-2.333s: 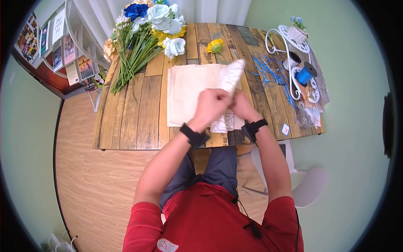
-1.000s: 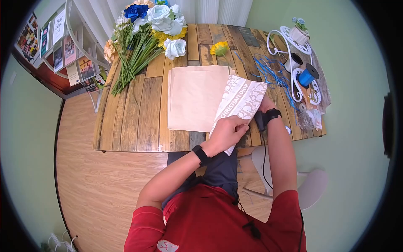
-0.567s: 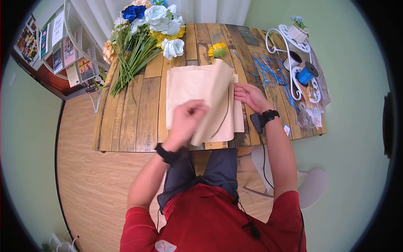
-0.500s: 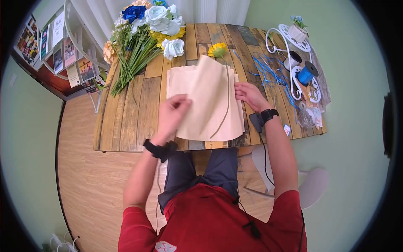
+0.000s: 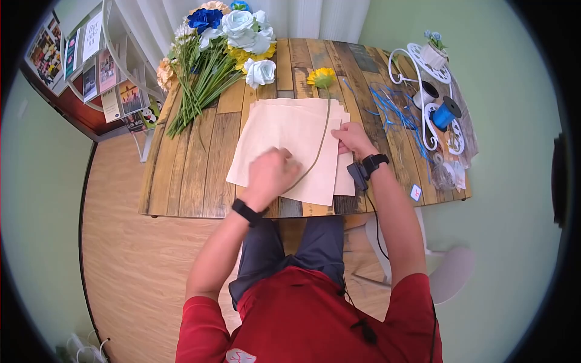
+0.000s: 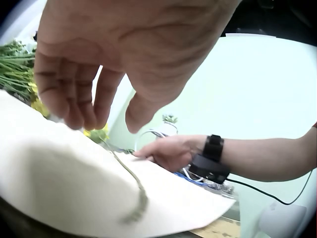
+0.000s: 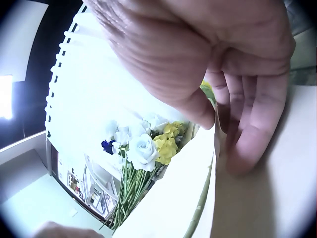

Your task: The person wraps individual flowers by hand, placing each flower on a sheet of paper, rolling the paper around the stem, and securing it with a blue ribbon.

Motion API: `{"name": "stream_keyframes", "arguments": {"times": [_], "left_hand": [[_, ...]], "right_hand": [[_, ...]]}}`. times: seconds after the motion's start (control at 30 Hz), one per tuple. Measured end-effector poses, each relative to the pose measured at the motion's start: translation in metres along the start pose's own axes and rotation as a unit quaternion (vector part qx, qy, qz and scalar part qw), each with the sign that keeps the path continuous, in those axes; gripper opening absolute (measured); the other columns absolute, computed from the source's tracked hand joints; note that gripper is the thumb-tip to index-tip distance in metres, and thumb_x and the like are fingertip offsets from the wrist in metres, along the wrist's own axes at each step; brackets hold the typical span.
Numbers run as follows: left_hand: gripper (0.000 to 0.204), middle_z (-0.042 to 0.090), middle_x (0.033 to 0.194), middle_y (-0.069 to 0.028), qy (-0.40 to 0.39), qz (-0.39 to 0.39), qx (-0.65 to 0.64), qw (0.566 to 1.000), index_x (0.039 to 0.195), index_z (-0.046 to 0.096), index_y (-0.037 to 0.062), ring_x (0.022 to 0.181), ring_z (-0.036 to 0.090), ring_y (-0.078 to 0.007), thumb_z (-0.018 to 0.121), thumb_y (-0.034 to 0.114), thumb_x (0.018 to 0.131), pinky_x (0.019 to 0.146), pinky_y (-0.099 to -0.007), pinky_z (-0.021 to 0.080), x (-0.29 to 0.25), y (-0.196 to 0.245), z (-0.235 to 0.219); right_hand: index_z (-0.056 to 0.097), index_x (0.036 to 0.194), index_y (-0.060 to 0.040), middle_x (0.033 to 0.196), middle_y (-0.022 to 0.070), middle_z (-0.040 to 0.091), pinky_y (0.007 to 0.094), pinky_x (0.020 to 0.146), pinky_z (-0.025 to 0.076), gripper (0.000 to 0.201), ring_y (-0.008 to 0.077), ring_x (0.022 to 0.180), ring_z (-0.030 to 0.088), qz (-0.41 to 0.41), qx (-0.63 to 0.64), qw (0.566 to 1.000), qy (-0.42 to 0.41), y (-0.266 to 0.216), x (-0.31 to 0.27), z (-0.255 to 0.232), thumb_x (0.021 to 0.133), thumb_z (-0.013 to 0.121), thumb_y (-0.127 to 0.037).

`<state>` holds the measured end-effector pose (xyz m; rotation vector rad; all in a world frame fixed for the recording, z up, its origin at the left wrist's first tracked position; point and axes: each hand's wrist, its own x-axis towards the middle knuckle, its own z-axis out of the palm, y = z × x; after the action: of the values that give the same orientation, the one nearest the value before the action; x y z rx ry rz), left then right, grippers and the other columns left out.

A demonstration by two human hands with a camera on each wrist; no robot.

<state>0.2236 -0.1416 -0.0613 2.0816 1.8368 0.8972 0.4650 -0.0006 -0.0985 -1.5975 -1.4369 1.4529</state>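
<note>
On the far left a white rack (image 5: 115, 72) of cards and prints stands off the counter (image 5: 187, 175), and beside it a bunch of artificial flowers (image 5: 212, 54) lies across the counter's back left corner, stems pointing toward the person. One white rose (image 5: 261, 71) lies apart from the bunch. In the middle, a stack of cream paper sheets (image 5: 284, 142) lies flat; how many sheets cannot be told. The left hand (image 5: 270, 174) rests on the top sheet near its front edge, fingers relaxed and holding nothing. A single yellow flower (image 5: 321, 77) lies with its long stem (image 5: 319, 142) running down over the paper. The right hand (image 5: 351, 139) touches the paper's right edge, fingers gently bent on it. Further right lie loose blue ribbon (image 5: 387, 106), one blue spool (image 5: 446, 113) and a white wire stand (image 5: 423, 66).
</note>
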Motion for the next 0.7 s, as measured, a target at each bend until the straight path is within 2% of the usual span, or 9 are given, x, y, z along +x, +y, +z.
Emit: {"name": "stream_keyframes", "arguments": {"times": [0.07, 0.13, 0.2, 0.3, 0.33, 0.37, 0.4, 0.47, 0.7], "left_hand": [[0.024, 0.069, 0.087, -0.0129, -0.130, 0.001, 0.059, 0.990, 0.091, 0.069, 0.0053, 0.077, 0.066, -0.0326, 0.068, 0.027, 0.082, 0.070, -0.0416, 0.053, -0.005, 0.014, 0.014], [0.022, 0.069, 0.084, -0.0130, -0.125, 0.004, 0.055, 0.991, 0.089, 0.068, 0.0048, 0.076, 0.067, -0.0341, 0.068, 0.026, 0.082, 0.071, -0.0427, 0.053, -0.005, 0.015, 0.029], [0.022, 0.070, 0.082, -0.0131, -0.121, 0.008, 0.051, 0.991, 0.086, 0.067, 0.0043, 0.076, 0.067, -0.0355, 0.067, 0.025, 0.082, 0.071, -0.0437, 0.053, -0.004, 0.012, 0.040], [0.021, 0.069, 0.077, -0.0138, -0.137, -0.014, -0.055, 0.989, 0.086, 0.068, 0.0022, 0.073, 0.067, -0.0329, 0.069, 0.023, 0.082, 0.071, -0.0411, 0.053, -0.003, 0.021, 0.035], [0.021, 0.069, 0.076, -0.0132, -0.141, -0.033, -0.126, 0.981, 0.086, 0.068, 0.0012, 0.071, 0.067, -0.0287, 0.070, 0.021, 0.082, 0.069, -0.0380, 0.054, -0.002, 0.022, 0.037], [0.021, 0.069, 0.075, -0.0126, -0.146, -0.053, -0.197, 0.968, 0.086, 0.068, 0.0001, 0.069, 0.067, -0.0245, 0.072, 0.020, 0.081, 0.068, -0.0349, 0.054, -0.002, 0.024, 0.040], [0.021, 0.069, 0.075, -0.0126, -0.147, -0.053, -0.196, 0.968, 0.086, 0.068, 0.0001, 0.069, 0.067, -0.0245, 0.072, 0.020, 0.081, 0.068, -0.0349, 0.054, -0.003, 0.025, 0.042], [0.020, 0.067, 0.071, -0.0099, -0.161, -0.091, -0.255, 0.949, 0.086, 0.068, -0.0016, 0.066, 0.064, -0.0165, 0.075, 0.017, 0.081, 0.065, -0.0300, 0.052, -0.006, 0.029, 0.045], [0.020, 0.066, 0.070, -0.0072, -0.162, -0.083, -0.264, 0.947, 0.085, 0.068, -0.0015, 0.065, 0.061, -0.0125, 0.075, 0.017, 0.082, 0.063, -0.0281, 0.051, -0.013, 0.026, 0.050]], "right_hand": [[0.059, 0.094, 0.0038, 0.087, 0.0124, 0.066, 0.0335, 0.060, 0.060, 0.023, 0.0209, 0.075, 0.069, 0.004, 0.015, 1.000, -0.004, -0.001, -0.005, 0.001, 0.091, 0.063, -0.019], [0.059, 0.092, 0.0050, 0.089, 0.0153, 0.067, 0.0356, 0.061, 0.060, 0.024, 0.0242, 0.079, 0.070, 0.007, 0.031, 0.999, -0.007, -0.001, -0.011, 0.001, 0.090, 0.062, -0.019], [0.058, 0.100, 0.0026, 0.091, 0.0138, 0.069, 0.0344, 0.068, 0.060, 0.025, 0.0204, 0.076, 0.070, 0.041, 0.118, 0.992, -0.032, 0.000, -0.014, 0.000, 0.097, 0.053, -0.022], [0.058, 0.105, 0.0017, 0.098, 0.0148, 0.070, 0.0365, 0.076, 0.059, 0.027, 0.0217, 0.083, 0.070, 0.099, 0.239, 0.961, -0.100, 0.001, -0.018, -0.010, 0.099, 0.048, -0.022], [0.058, 0.105, 0.0017, 0.098, 0.0148, 0.070, 0.0365, 0.076, 0.059, 0.027, 0.0217, 0.083, 0.070, 0.099, 0.239, 0.961, -0.100, 0.004, -0.017, -0.010, 0.099, 0.048, -0.022], [0.058, 0.108, 0.0017, 0.099, 0.0147, 0.070, 0.0369, 0.079, 0.059, 0.026, 0.0216, 0.085, 0.070, 0.091, 0.266, 0.953, -0.111, 0.008, -0.017, -0.008, 0.099, 0.047, -0.020], [0.058, 0.110, 0.0017, 0.100, 0.0146, 0.069, 0.0374, 0.081, 0.058, 0.026, 0.0216, 0.087, 0.069, 0.083, 0.293, 0.944, -0.123, 0.012, -0.017, -0.006, 0.100, 0.047, -0.019], [0.057, 0.113, 0.0020, 0.103, 0.0144, 0.069, 0.0369, 0.083, 0.057, 0.026, 0.0213, 0.090, 0.069, 0.057, 0.294, 0.947, -0.115, 0.019, -0.016, 0.000, 0.101, 0.046, -0.018], [0.054, 0.120, -0.0012, 0.113, 0.0122, 0.065, 0.0371, 0.085, 0.055, 0.028, 0.0218, 0.099, 0.065, -0.008, 0.378, 0.920, -0.100, 0.022, -0.022, 0.016, 0.104, 0.044, -0.023]]}}
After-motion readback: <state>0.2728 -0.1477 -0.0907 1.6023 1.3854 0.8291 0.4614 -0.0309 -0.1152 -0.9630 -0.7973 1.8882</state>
